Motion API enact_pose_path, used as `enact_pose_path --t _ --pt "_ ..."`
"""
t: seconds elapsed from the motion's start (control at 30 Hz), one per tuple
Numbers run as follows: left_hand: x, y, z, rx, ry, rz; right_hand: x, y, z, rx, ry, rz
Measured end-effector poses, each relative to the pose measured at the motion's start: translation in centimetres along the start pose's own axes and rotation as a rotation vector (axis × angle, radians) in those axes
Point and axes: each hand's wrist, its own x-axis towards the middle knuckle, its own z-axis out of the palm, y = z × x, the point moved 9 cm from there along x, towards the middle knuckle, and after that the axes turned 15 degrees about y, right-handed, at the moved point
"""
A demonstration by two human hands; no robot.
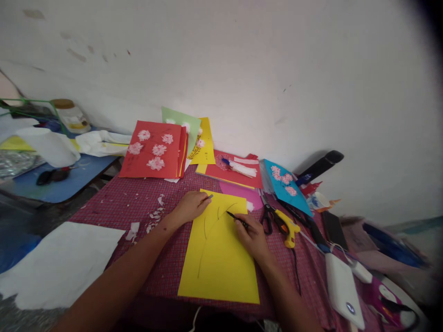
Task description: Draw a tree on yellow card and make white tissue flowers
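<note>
Right hand (254, 237): fingers closed around a black pen (238, 218), tip at the drawn lines. Left hand (191, 205): pinching a small grey item (210, 197), identity unclear, by the sheet's upper left edge. Yellow sheet (221, 272) lies between the forearms, partly under the right hand, on checked cloth (134, 198). Progress, judged: long curve and several short side strokes drawn; no flowers on it, lower right bare. Beyond: red card (147, 159) bearing pink flowers. Rightward: scissors (267, 216), yellow glue gun (290, 227).
</note>
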Motion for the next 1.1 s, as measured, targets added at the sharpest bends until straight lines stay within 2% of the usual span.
enact_pose_path --t 0.57,1.1 --pt "0.03 0.14 -0.1 -0.011 -0.007 -0.007 -0.06 0.08 0.09 0.008 -0.01 -0.006" --pt "0.0 0.09 0.1 -0.004 -0.003 0.012 -0.1 0.56 0.04 0.015 0.016 0.049"
